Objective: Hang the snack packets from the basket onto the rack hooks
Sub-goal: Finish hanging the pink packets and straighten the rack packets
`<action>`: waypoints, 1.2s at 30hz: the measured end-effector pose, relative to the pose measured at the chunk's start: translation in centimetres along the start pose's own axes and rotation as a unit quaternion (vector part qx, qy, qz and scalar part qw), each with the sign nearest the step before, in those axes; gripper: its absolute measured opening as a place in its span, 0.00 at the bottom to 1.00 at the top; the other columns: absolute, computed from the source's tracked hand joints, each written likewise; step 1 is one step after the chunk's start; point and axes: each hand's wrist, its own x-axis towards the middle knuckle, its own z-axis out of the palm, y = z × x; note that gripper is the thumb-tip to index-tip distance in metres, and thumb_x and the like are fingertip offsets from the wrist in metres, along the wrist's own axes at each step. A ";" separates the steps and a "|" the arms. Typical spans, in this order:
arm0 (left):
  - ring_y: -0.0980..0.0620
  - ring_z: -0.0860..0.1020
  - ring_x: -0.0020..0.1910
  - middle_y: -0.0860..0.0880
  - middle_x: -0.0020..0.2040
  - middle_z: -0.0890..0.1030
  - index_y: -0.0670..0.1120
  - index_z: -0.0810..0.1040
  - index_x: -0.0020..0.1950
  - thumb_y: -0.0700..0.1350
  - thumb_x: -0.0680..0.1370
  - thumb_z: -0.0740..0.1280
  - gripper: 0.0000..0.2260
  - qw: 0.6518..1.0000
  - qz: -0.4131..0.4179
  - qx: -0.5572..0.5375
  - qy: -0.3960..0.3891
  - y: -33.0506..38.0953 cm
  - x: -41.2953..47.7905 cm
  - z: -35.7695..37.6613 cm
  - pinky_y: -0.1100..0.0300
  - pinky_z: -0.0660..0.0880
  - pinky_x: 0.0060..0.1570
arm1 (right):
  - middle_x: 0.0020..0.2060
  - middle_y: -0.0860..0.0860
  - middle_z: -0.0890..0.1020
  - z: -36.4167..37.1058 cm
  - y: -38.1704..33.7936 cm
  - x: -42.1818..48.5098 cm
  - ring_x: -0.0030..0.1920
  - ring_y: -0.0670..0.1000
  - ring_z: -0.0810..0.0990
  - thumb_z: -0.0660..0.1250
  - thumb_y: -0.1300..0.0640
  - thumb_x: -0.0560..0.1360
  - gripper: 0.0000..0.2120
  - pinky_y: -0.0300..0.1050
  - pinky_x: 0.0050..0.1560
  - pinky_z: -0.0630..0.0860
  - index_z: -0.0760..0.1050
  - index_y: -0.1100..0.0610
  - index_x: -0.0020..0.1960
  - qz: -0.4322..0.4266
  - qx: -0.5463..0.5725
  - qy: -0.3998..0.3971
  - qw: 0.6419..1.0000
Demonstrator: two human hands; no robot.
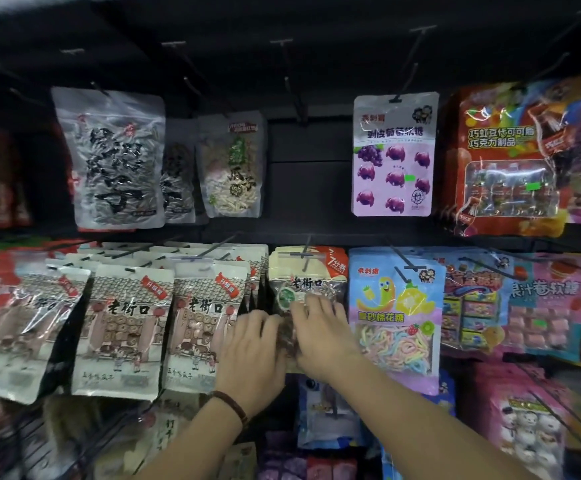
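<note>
Head view: packet (pixel 308 289) between hands.

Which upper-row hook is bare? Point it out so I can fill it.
The bare hook in the upper row's middle, between the pale seed packet and the purple grape candy packet. Nothing hangs from it.

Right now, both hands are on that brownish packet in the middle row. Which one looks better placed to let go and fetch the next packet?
Probably the left hand: it only rests against the packet's lower left edge, while the right hand lies across its front, steadying it on the hook.
</note>
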 end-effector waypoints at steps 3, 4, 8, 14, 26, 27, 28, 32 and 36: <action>0.45 0.73 0.54 0.49 0.56 0.74 0.47 0.74 0.58 0.51 0.76 0.69 0.15 0.999 -0.012 -0.004 0.040 -4.0 -2.5 -2.2 0.50 0.73 0.56 | 0.73 0.61 0.68 0.1 -3.0 -0.8 0.75 0.65 0.66 0.68 0.47 0.77 0.31 0.63 0.74 0.65 0.64 0.57 0.75 -0.064 0.009 0.052 0.997; 0.43 0.74 0.59 0.47 0.60 0.73 0.46 0.73 0.62 0.53 0.75 0.69 0.19 0.999 -0.027 0.006 0.016 -5.7 -3.3 -2.4 0.48 0.73 0.61 | 0.75 0.63 0.65 0.2 -4.0 -0.9 0.77 0.66 0.63 0.67 0.48 0.78 0.32 0.64 0.76 0.63 0.62 0.57 0.77 -0.085 0.010 0.053 0.995; 0.38 0.48 0.84 0.41 0.85 0.45 0.48 0.43 0.84 0.70 0.71 0.64 0.51 0.984 -0.079 0.065 -0.146 -10.9 -4.9 -2.3 0.42 0.53 0.82 | 0.85 0.62 0.43 1.1 -7.6 -0.2 0.85 0.65 0.43 0.65 0.43 0.82 0.43 0.66 0.83 0.50 0.45 0.55 0.86 -0.117 0.013 0.019 0.993; 0.41 0.28 0.80 0.45 0.80 0.24 0.55 0.23 0.79 0.79 0.63 0.65 0.65 0.964 -0.052 0.108 -0.236 -13.1 -3.5 -0.4 0.40 0.43 0.82 | 0.83 0.61 0.30 3.3 -10.2 2.8 0.83 0.65 0.29 0.65 0.33 0.79 0.52 0.69 0.83 0.42 0.37 0.53 0.86 -0.096 0.002 0.002 0.995; 0.40 0.31 0.82 0.44 0.82 0.29 0.57 0.25 0.80 0.68 0.62 0.78 0.68 0.959 -0.052 0.103 -0.260 -13.8 0.7 0.6 0.41 0.49 0.83 | 0.85 0.59 0.38 2.3 -9.2 7.9 0.84 0.66 0.35 0.72 0.28 0.70 0.55 0.69 0.83 0.42 0.51 0.52 0.85 -0.050 0.043 -0.038 0.997; 0.39 0.31 0.81 0.43 0.82 0.28 0.56 0.25 0.80 0.68 0.63 0.77 0.68 0.959 -0.054 0.108 -0.258 -13.5 0.5 0.5 0.41 0.49 0.83 | 0.85 0.59 0.38 2.3 -9.3 7.7 0.84 0.67 0.35 0.72 0.30 0.71 0.53 0.69 0.83 0.42 0.52 0.53 0.84 -0.053 0.042 -0.034 0.997; 0.39 0.31 0.81 0.43 0.81 0.27 0.55 0.24 0.79 0.68 0.65 0.77 0.67 0.958 -0.056 0.115 -0.256 -13.2 0.1 0.5 0.41 0.49 0.83 | 0.85 0.59 0.38 2.2 -9.4 7.2 0.84 0.67 0.34 0.72 0.31 0.73 0.51 0.69 0.83 0.43 0.52 0.54 0.84 -0.056 0.040 -0.029 0.997; 0.37 0.30 0.81 0.40 0.80 0.25 0.54 0.17 0.75 0.59 0.71 0.76 0.65 0.959 -0.080 0.143 -0.230 -11.9 -1.6 0.6 0.40 0.50 0.82 | 0.85 0.58 0.36 2.2 -9.3 5.0 0.84 0.65 0.33 0.68 0.38 0.79 0.45 0.67 0.84 0.43 0.48 0.54 0.85 -0.079 0.035 -0.018 0.996; 0.36 0.34 0.82 0.39 0.83 0.32 0.54 0.19 0.77 0.59 0.71 0.77 0.65 0.953 -0.094 0.146 -0.249 -9.9 -2.7 -0.9 0.40 0.47 0.82 | 0.85 0.57 0.36 0.9 -8.6 2.0 0.85 0.60 0.35 0.63 0.40 0.83 0.44 0.64 0.85 0.43 0.41 0.54 0.86 -0.093 0.017 -0.038 0.995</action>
